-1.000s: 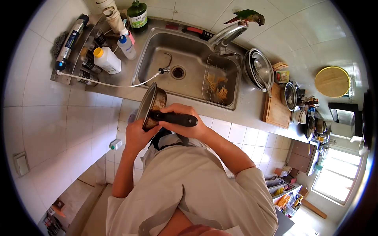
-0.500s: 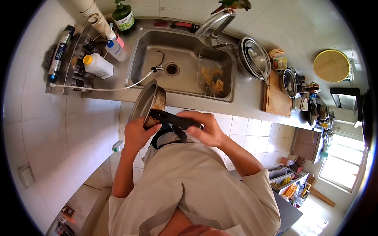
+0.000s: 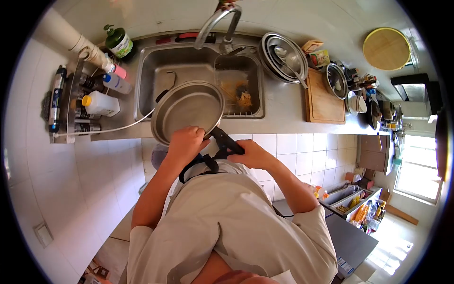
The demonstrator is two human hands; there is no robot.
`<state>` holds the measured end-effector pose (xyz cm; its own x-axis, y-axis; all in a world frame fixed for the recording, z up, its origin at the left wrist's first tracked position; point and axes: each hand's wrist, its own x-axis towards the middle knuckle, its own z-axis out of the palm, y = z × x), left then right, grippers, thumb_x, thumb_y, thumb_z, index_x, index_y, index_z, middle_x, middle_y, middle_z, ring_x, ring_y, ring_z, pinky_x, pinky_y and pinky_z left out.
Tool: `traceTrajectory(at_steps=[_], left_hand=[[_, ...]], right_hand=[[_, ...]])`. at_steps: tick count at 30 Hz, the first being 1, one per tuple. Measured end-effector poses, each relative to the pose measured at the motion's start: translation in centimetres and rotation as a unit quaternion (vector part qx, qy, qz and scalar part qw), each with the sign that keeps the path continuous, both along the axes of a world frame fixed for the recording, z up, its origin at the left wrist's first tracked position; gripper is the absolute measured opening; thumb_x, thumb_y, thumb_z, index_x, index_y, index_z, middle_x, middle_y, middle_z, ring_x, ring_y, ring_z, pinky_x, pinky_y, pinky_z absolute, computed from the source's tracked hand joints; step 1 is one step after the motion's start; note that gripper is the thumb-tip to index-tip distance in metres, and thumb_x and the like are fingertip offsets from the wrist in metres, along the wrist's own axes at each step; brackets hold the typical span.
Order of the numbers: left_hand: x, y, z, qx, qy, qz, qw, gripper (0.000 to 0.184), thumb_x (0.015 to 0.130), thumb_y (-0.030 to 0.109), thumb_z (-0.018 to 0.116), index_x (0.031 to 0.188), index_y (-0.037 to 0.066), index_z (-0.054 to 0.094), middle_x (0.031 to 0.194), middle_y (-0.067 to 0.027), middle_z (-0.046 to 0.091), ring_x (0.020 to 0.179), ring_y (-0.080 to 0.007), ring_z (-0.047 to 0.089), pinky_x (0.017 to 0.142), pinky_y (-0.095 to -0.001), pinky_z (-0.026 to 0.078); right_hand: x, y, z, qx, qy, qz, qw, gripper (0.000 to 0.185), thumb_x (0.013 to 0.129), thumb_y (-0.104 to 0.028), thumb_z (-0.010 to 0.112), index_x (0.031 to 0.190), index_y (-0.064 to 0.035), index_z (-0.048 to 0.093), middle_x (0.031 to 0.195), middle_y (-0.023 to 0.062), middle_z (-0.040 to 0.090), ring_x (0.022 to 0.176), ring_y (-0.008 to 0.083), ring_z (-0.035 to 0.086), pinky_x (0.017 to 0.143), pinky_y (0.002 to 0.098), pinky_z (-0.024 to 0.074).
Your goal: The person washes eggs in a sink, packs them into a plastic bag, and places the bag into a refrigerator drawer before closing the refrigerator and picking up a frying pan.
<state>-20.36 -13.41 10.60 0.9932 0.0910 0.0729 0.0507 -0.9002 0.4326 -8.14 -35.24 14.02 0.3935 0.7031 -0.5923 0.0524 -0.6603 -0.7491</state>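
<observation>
A metal frying pan (image 3: 187, 111) with a black handle is held over the front edge of the sink (image 3: 137, 90), its inside facing up toward me. My left hand (image 3: 186, 146) grips the near rim, fingers curled over into the pan. Around the end of the black handle (image 3: 227, 140) my right hand (image 3: 251, 154) is closed. The pan hides the drain and part of the sink's left side. In the right part of the basin, a wire rack (image 3: 231, 111) has brownish-orange food scraps (image 3: 244, 99) on it.
A curved faucet (image 3: 218, 23) rises behind the sink. Stacked metal bowls (image 3: 283, 57) and a wooden cutting board (image 3: 325, 100) stand to the right. On the left are a white bottle with a yellow cap (image 3: 101, 103), a green pump bottle (image 3: 119, 42) and a white hose (image 3: 109, 130).
The pan has turned from standing on edge, its stained outside showing, to inside up, and has moved over the sink's edge. Both hands have kept hold of it. My view has shifted.
</observation>
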Motion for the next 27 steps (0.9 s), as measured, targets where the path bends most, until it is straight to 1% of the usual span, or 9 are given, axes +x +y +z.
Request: traceTrajectory(at_steps=[2, 6, 11, 14, 17, 20, 21, 24, 27], left_hand=[[1.9, -0.9, -0.9, 0.005, -0.003, -0.027, 1.0, 0.025, 0.078, 0.027, 0.075, 0.078, 0.006, 0.061, 0.077, -0.0078, 0.063, 0.078, -0.0267, 0.064, 0.063, -0.0392, 0.051], [5.3, -2.8, -2.5, -0.001, -0.004, -0.039, 0.999, 0.026, 0.076, 0.027, 0.076, 0.08, 0.007, 0.061, 0.081, -0.007, 0.063, 0.082, -0.0267, 0.063, 0.067, -0.0404, 0.051], [9.9, -5.0, -3.1, -0.022, -0.016, -0.032, 0.999, 0.028, 0.074, 0.027, 0.078, 0.083, 0.006, 0.062, 0.082, -0.0064, 0.062, 0.085, -0.0281, 0.062, 0.073, -0.0418, 0.049], [12.1, -5.1, -1.9, -0.026, -0.003, -0.009, 1.0, 0.033, 0.074, 0.028, 0.079, 0.091, 0.005, 0.061, 0.091, -0.0085, 0.062, 0.093, -0.0315, 0.059, 0.08, -0.0431, 0.048], [12.5, -5.2, -2.0, -0.008, -0.111, 0.031, 0.993, 0.04, 0.076, 0.023, 0.079, 0.106, 0.005, 0.06, 0.107, -0.0116, 0.061, 0.105, -0.0341, 0.055, 0.091, -0.0448, 0.045], [10.9, -5.1, -3.6, -0.026, -0.116, 0.096, 0.988, 0.048, 0.078, 0.019, 0.076, 0.119, 0.005, 0.056, 0.12, -0.0147, 0.057, 0.113, -0.0363, 0.052, 0.097, -0.0464, 0.042], [9.7, -4.8, -5.0, -0.028, -0.118, 0.115, 0.986, 0.046, 0.079, 0.018, 0.074, 0.119, 0.005, 0.056, 0.123, -0.0168, 0.056, 0.115, -0.0366, 0.052, 0.099, -0.0466, 0.041], [4.8, -4.5, -8.9, -0.034, -0.078, 0.182, 0.98, 0.046, 0.08, 0.019, 0.074, 0.119, 0.004, 0.056, 0.121, -0.0168, 0.057, 0.115, -0.0371, 0.052, 0.098, -0.0465, 0.042], [-2.8, -4.5, -14.7, -0.108, 0.03, 0.267, 0.957, 0.043, 0.08, 0.019, 0.073, 0.117, 0.003, 0.057, 0.118, -0.0185, 0.059, 0.113, -0.0393, 0.052, 0.098, -0.0463, 0.042]], right_hand=[[0.4, -1.1, 0.2, -0.012, 0.027, -0.035, 0.999, 0.032, 0.076, -0.02, 0.069, 0.1, 0.0004, 0.066, 0.077, 0.0146, 0.064, 0.072, 0.0224, 0.059, 0.07, 0.0344, 0.0477], [0.9, -3.8, -2.0, -0.022, 0.021, -0.126, 0.992, 0.027, 0.078, -0.017, 0.069, 0.096, 0.002, 0.066, 0.079, 0.0155, 0.065, 0.076, 0.0206, 0.061, 0.073, 0.034, 0.048], [3.4, -6.1, -3.6, 0.001, -0.01, -0.16, 0.987, 0.025, 0.078, -0.017, 0.069, 0.095, 0.0013, 0.065, 0.077, 0.0136, 0.065, 0.073, 0.0197, 0.061, 0.07, 0.0341, 0.0481], [5.3, -7.0, -5.3, 0.009, -0.005, -0.174, 0.985, 0.024, 0.079, -0.017, 0.068, 0.094, 0.0012, 0.065, 0.075, 0.0129, 0.065, 0.07, 0.0197, 0.06, 0.067, 0.0347, 0.0484], [6.9, -8.0, -7.2, 0.02, -0.005, -0.186, 0.982, 0.023, 0.079, -0.017, 0.068, 0.092, 0.0015, 0.064, 0.075, 0.0138, 0.065, 0.069, 0.0198, 0.06, 0.065, 0.0357, 0.0487], [8.1, -9.2, -10.7, 0.038, -0.036, -0.187, 0.981, 0.024, 0.079, -0.018, 0.069, 0.091, 0.0018, 0.064, 0.075, 0.0158, 0.064, 0.068, 0.0224, 0.061, 0.065, 0.0376, 0.0492], [8.6, -9.6, -12.1, 0.047, -0.053, -0.184, 0.98, 0.025, 0.079, -0.019, 0.069, 0.091, 0.0019, 0.063, 0.075, 0.0165, 0.064, 0.068, 0.0237, 0.061, 0.065, 0.0383, 0.0494], [10.2, -10.4, -15.3, 0.02, -0.083, -0.144, 0.986, 0.028, 0.078, -0.021, 0.069, 0.092, 0.002, 0.063, 0.076, 0.0185, 0.065, 0.071, 0.0285, 0.063, 0.068, 0.0397, 0.0502], [10.9, -10.9, -17.3, 0.027, -0.069, -0.159, 0.985, 0.029, 0.077, -0.023, 0.07, 0.092, 0.0017, 0.063, 0.077, 0.0191, 0.065, 0.074, 0.0317, 0.064, 0.07, 0.0405, 0.0502]])
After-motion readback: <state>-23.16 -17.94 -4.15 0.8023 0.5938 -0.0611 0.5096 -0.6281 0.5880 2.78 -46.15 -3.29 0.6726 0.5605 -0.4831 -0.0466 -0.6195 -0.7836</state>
